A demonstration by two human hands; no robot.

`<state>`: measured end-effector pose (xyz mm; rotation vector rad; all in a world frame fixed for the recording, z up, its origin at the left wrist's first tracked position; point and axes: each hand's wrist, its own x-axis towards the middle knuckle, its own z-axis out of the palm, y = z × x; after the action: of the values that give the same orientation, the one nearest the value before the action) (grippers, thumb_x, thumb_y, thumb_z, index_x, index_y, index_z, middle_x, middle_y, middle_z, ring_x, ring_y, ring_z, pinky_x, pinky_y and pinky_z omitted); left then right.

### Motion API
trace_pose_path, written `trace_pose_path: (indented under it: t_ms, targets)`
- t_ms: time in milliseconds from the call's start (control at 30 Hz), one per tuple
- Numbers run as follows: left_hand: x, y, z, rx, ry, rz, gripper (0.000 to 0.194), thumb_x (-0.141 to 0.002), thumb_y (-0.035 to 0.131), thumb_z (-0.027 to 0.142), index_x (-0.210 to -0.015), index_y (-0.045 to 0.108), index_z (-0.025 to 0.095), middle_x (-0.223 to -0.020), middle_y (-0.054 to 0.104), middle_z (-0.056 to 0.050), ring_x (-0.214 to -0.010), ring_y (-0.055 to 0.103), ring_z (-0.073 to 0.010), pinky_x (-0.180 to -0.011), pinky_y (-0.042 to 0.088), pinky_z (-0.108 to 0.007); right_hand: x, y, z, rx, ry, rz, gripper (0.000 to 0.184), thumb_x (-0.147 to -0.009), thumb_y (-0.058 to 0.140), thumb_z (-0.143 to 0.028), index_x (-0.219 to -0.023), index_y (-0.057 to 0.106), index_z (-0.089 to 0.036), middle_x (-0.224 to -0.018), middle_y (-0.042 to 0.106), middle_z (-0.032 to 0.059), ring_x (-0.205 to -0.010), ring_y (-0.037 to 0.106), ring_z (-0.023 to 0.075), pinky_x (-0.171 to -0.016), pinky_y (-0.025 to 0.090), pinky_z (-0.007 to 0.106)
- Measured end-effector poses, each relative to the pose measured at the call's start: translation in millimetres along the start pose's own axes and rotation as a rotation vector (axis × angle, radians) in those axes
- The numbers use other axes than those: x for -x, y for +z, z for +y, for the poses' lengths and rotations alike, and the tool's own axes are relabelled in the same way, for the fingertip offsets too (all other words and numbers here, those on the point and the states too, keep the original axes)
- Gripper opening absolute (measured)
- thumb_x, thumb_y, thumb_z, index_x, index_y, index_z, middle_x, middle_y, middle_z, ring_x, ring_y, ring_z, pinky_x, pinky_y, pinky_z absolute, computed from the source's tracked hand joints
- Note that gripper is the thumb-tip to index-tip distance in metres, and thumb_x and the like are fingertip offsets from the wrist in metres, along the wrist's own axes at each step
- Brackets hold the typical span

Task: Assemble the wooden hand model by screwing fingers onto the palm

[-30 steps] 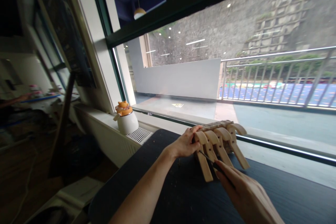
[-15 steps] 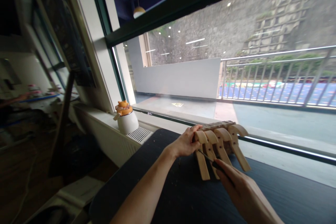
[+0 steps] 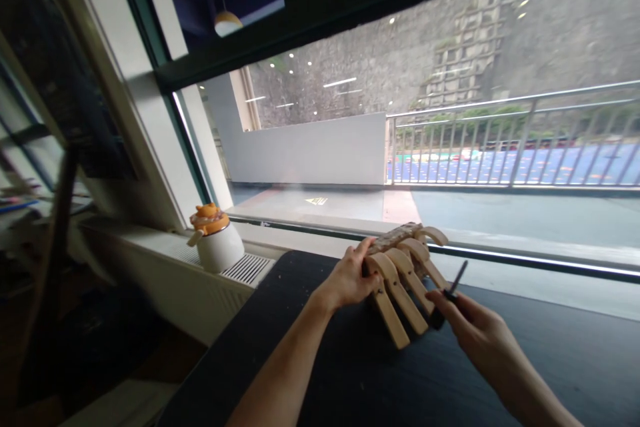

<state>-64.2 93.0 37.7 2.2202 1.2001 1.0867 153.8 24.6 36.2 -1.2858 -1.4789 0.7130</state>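
A wooden piece with several curved light-wood legs (image 3: pixel 403 297) rests on the dark table (image 3: pixel 280 333). A rough, bark-covered log (image 3: pixel 397 237) runs along its back. My left hand (image 3: pixel 350 275) is closed around its left end, thumb against the nearest leg. Small dark spots, holes or screws, show on the legs. In my right hand (image 3: pixel 473 320) is a screwdriver (image 3: pixel 457 280) with a black handle. Its shaft points up and away, apart from the wood, just right of the legs.
A white pot with an orange lid (image 3: pixel 219 243) stands on the radiator cover (image 3: pixel 150 257) to the left. Beyond the table's far edge is a large window (image 3: pixel 320 153). A dark slanted post (image 3: pixel 55 247) stands at far left.
The screwdriver has left the nearest leg and swung right, its tip now upward. The wooden piece has turned a little under my left hand. The view has shifted right.
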Motion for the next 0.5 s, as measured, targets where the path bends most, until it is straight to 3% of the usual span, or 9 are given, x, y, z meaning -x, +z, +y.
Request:
trace_pose_path:
  t_ms: [67,200,300,500]
  targets:
    - [1,1.3,1,-0.010,-0.012,-0.013,0.078,-0.072,0.065,0.022,-0.142,0.031,0.022,-0.133,0.045,-0.013,-0.117,0.049,-0.0274,-0.100,0.042,-0.041,2,10,-2,-0.167,0.159,0.038,0.040,-0.078,0.055,-0.055,-0.077,0.066,-0.016,-0.045,0.054,-0.0007,-0.038,0.049,0.0138,-0.033,0.037,0.023]
    - [1,1.6,3,-0.036,-0.035,-0.039,0.077,-0.075,0.063,0.026,-0.144,0.029,0.021,-0.131,0.045,-0.014,-0.118,0.048,-0.0276,-0.102,0.041,-0.042,4,32,-2,-0.468,0.381,0.083,0.042,-0.063,0.072,-0.054,-0.068,0.060,-0.014,-0.052,0.060,0.0031,-0.043,0.055,0.0136,-0.037,0.043,0.023]
    - [2,1.9,6,-0.039,-0.044,-0.040,0.078,-0.076,0.063,0.027,-0.145,0.028,0.020,-0.131,0.045,-0.015,-0.119,0.047,-0.0277,-0.103,0.040,-0.041,2,44,-1,-0.512,0.427,0.100,0.043,-0.058,0.077,-0.051,-0.067,0.059,-0.013,-0.053,0.062,0.0043,-0.045,0.058,0.0142,-0.039,0.046,0.023]
    - [3,1.4,11,-0.040,-0.054,-0.044,0.075,-0.076,0.062,0.026,-0.143,0.031,0.018,-0.132,0.045,-0.015,-0.121,0.047,-0.0287,-0.103,0.039,-0.041,-4,57,3,-0.515,0.440,0.114,0.037,-0.062,0.075,-0.049,-0.069,0.060,-0.016,-0.054,0.065,0.0052,-0.048,0.062,0.0177,-0.042,0.050,0.026]
